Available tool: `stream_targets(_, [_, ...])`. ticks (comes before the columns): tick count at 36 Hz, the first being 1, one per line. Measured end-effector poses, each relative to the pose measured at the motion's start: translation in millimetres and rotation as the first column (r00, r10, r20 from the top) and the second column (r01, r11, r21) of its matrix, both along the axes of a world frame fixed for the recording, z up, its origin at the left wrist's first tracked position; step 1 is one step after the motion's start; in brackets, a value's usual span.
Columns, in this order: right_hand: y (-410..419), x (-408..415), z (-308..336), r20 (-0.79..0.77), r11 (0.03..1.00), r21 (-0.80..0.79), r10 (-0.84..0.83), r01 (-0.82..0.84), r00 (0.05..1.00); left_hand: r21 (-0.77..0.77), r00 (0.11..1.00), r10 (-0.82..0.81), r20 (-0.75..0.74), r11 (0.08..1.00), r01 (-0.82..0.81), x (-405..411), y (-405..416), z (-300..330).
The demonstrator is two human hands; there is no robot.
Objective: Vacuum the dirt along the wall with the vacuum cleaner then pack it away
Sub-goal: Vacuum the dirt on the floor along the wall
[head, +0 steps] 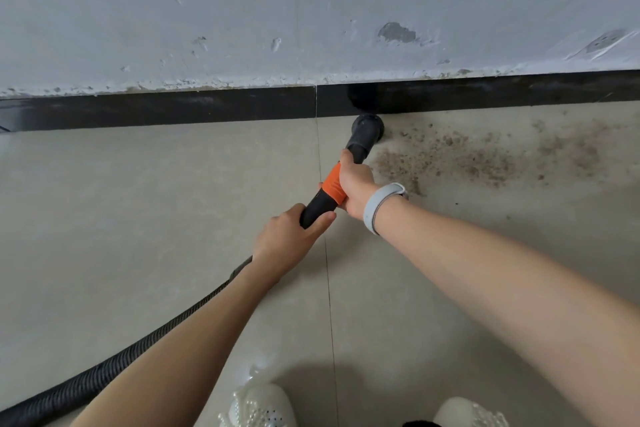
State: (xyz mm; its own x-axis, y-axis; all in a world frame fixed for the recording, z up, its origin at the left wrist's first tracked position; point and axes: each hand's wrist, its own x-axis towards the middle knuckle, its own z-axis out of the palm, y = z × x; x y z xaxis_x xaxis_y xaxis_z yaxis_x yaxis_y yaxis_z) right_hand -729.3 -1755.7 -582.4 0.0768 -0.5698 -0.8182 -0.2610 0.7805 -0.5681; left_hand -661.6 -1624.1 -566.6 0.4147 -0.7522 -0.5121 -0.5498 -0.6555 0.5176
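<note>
A black vacuum wand with an orange band [331, 186] points at the foot of the wall. Its round black nozzle [367, 128] sits on the floor against the dark skirting board [173, 109]. My right hand [356, 184] grips the wand at the orange band. Lower down, my left hand [289, 239] grips the black tube. Brown dirt [460, 158] is scattered over the beige tiles to the right of the nozzle. The ribbed black hose [114, 366] trails from my left hand to the bottom left corner.
A scuffed pale wall [311, 10] rises above the skirting, with a wall socket [604, 42] at the far right. My two white shoes [259, 406] stand at the bottom edge. The tiles left of the nozzle show no dirt.
</note>
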Motion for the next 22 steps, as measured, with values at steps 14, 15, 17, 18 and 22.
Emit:
stream_targets(14, [65.2,-3.9,12.9,0.209,0.982,0.183,-0.003,-0.036,0.978,-0.077,0.976,0.143,-0.161,0.985,-0.157,9.7,66.6,13.7])
stream_targets(15, [70.8,-2.6,14.3,0.202,0.979,0.195,0.018,-0.058,0.979,-0.068,0.974,0.146,-0.174,0.985,-0.16,12.3,72.8,14.1])
stream_targets(17, [82.1,-0.3,16.2,0.2,0.97,0.229,0.041,-0.087,0.979,-0.049,0.971,0.145,-0.192,0.986,-0.157,16.7,84.2,15.1])
stream_targets(18, [87.9,0.4,16.9,0.198,0.965,0.244,0.047,-0.096,0.979,-0.037,0.971,0.141,-0.195,0.988,-0.151,18.1,89.5,15.3])
stream_targets(22, [107.0,2.0,19.7,0.177,0.956,0.267,0.076,-0.122,0.981,-0.015,0.975,0.122,-0.184,0.992,-0.126,21.6,107.5,14.5])
